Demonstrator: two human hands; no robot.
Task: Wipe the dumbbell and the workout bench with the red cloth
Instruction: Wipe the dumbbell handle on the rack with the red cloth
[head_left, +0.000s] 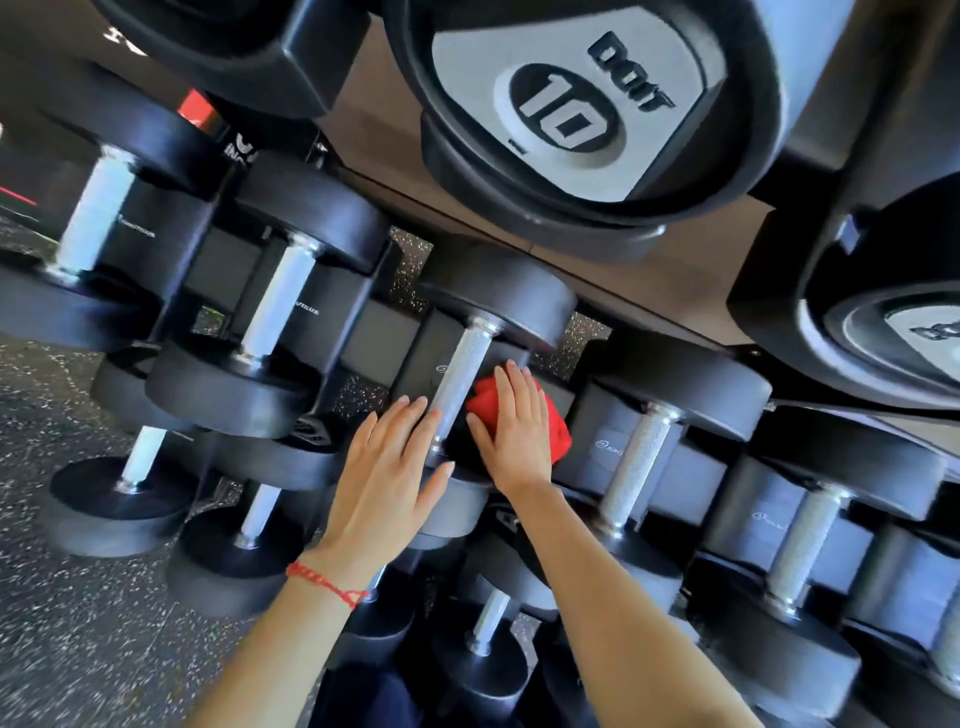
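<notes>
The work looks to be in its first part: the right hand lies flat, fingers together, pressing the red cloth down just to the right of the bright knurled handle of the dumbbell on the rack. The cloth is bunched under the palm, and it touches or nearly touches the handle; which, I cannot tell. The left hand is spread open and holds nothing, resting over the dumbbell's near black end and beside the handle. Judging by this, the dumbbell wipe is under way but not finished, and the workout bench, which is nowhere in view, is still to do

Room to move is tight. Neighbouring dumbbells sit close on the left and on the right, so the cloth has only the narrow gap along the handle. A large weight marked 10 hangs over the far side, limiting any lift upward. The speckled floor at the near left is open
</notes>
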